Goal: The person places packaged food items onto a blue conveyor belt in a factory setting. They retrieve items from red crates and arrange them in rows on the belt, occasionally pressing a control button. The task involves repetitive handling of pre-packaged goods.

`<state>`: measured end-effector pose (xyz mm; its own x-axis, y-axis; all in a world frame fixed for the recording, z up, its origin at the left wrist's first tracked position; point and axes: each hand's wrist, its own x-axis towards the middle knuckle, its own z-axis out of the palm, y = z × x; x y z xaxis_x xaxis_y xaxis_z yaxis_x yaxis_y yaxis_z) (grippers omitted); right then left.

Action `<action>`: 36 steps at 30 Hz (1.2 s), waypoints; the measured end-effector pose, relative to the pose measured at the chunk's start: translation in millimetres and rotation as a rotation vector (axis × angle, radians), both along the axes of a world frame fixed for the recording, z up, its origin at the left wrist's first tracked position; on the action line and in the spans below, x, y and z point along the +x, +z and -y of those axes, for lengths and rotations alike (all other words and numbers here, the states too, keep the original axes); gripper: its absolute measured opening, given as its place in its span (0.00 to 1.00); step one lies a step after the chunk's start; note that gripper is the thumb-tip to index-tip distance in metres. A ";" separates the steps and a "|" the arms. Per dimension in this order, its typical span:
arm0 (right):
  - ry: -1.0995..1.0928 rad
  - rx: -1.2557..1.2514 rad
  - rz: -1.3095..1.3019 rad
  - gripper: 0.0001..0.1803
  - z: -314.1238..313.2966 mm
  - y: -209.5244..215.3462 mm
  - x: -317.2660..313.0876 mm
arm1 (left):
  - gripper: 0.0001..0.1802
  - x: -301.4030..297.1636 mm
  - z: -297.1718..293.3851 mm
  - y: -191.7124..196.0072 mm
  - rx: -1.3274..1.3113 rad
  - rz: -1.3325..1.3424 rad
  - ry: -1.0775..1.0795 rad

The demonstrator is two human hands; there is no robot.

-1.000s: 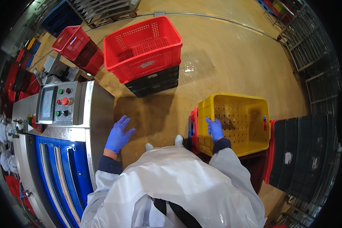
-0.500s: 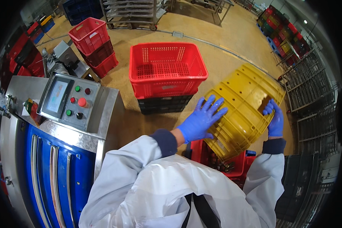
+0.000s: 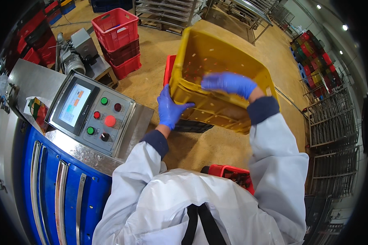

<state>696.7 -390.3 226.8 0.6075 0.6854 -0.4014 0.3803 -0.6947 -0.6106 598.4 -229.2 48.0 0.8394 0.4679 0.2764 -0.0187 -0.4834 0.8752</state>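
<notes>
A yellow plastic crate (image 3: 229, 112) stands in front of me, tipped so that I see into its hollow. Small pale bits cling to its inner and outer walls. My left hand (image 3: 170, 108) grips its near left corner, thumb reaching along the outer wall. Over the near rim lies my right hand (image 3: 229, 83), smeared by motion, so its fingers cannot be read. Behind the yellow crate, a red crate (image 3: 168, 69) shows only its left edge. A black crate (image 3: 194, 125) is partly visible underneath. Both hands wear blue gloves.
On my left is a steel machine with a control panel (image 3: 92, 112) and blue front (image 3: 57, 192). A red crate (image 3: 221, 169) with dark contents sits close to my body. Stacked red crates (image 3: 118, 41) stand far left; wire racks (image 3: 331, 116) line the right.
The yellow crate has turned from underside toward me to hollow in view, and moved left over the red crate. My left hand went from its underside to a corner, my right to the rim.
</notes>
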 end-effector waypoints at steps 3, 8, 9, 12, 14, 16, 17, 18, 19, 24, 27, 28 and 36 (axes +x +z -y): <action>0.012 -0.247 0.599 0.37 -0.9 -30.1 -6.1 | 0.56 24.2 -29.0 -13.6 -0.104 -0.140 0.001; 0.019 -0.331 0.783 0.23 25.2 -91.9 28.8 | 0.53 46.3 -15.8 -21.1 -0.059 -0.215 0.002; 0.030 -0.304 0.830 0.22 22.9 -96.9 27.9 | 0.53 48.7 -19.3 -30.2 -0.030 -0.184 0.030; 0.044 -0.254 0.873 0.19 20.4 -102.4 40.2 | 0.53 54.2 -18.7 -39.4 -0.035 -0.133 0.073; 0.024 -0.258 0.891 0.18 12.5 -102.7 50.7 | 0.53 65.2 -24.1 -46.7 -0.025 -0.063 0.098; -0.023 -0.199 0.861 0.19 4.3 -103.0 58.5 | 0.52 80.8 -35.2 -56.7 -0.017 -0.043 0.103; -0.023 -0.160 0.845 0.19 -1.2 -105.1 61.6 | 0.52 90.2 -42.4 -59.5 -0.003 -0.057 0.080; -0.052 -0.183 0.828 0.21 -5.0 -110.5 67.1 | 0.53 97.4 -48.9 -59.7 0.014 -0.073 0.065; -0.073 -0.205 0.814 0.21 -8.3 -107.4 65.7 | 0.53 100.7 -50.3 -56.3 -0.004 -0.089 0.063; -0.165 -0.217 0.891 0.30 -12.7 -85.6 29.6 | 0.56 99.1 -52.5 -55.4 -0.038 -0.128 0.058; -0.240 -0.012 1.182 0.35 2.2 -111.2 -29.6 | 0.57 99.4 -56.7 -64.7 -0.009 -0.123 0.066; -0.259 0.015 1.119 0.34 14.3 -126.8 -51.0 | 0.58 100.4 -57.9 -67.4 -0.010 -0.118 0.059; -0.244 -0.471 -0.060 0.25 250.9 -359.8 -258.3 | 0.61 56.2 0.3 -59.3 0.065 0.007 0.116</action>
